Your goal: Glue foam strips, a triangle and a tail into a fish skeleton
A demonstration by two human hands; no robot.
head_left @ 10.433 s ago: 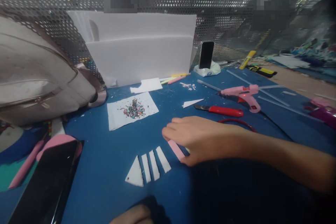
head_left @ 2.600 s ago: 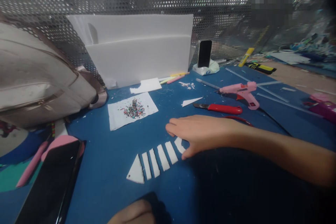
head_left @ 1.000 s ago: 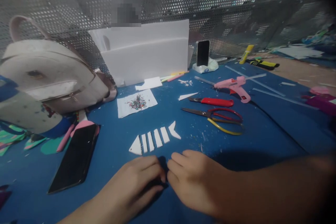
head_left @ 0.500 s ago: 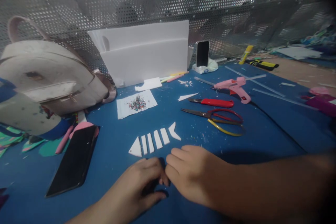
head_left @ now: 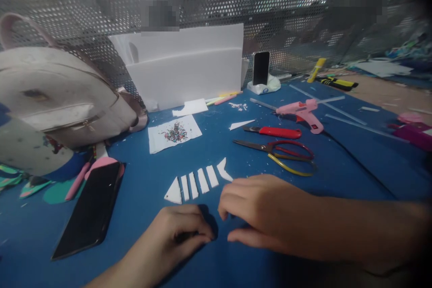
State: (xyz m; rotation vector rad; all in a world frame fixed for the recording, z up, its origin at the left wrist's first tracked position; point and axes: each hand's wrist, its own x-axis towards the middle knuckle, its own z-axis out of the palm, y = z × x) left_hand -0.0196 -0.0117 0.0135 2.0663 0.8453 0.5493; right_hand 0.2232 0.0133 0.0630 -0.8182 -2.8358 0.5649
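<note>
White foam pieces lie in a row shaped like a fish skeleton: a triangular head [head_left: 174, 191] with a small hole, several narrow strips [head_left: 203, 181] and a forked tail [head_left: 223, 169]. Just in front of the strips, my left hand [head_left: 184, 231] rests on the blue table, fingers curled and thumb tip against them, with nothing visible in the grip. My right hand [head_left: 258, 213] is beside it, right below the tail. Its fingers are bent and the thumb stands apart from them, nothing between. The two hands do not touch.
Scissors [head_left: 275, 150], a red-handled cutter [head_left: 278, 132] and a pink glue gun [head_left: 302, 112] lie to the right. A paper [head_left: 157, 140] holds colourful bits [head_left: 175, 132]. At left are a dark phone [head_left: 89, 211] and a backpack [head_left: 67, 90]; white foam sheets [head_left: 192, 76] stand behind.
My right hand has drawn away from the left, up and to the right, and its thumb now shows apart from the fingers. My left thumb has closed against its fingers.
</note>
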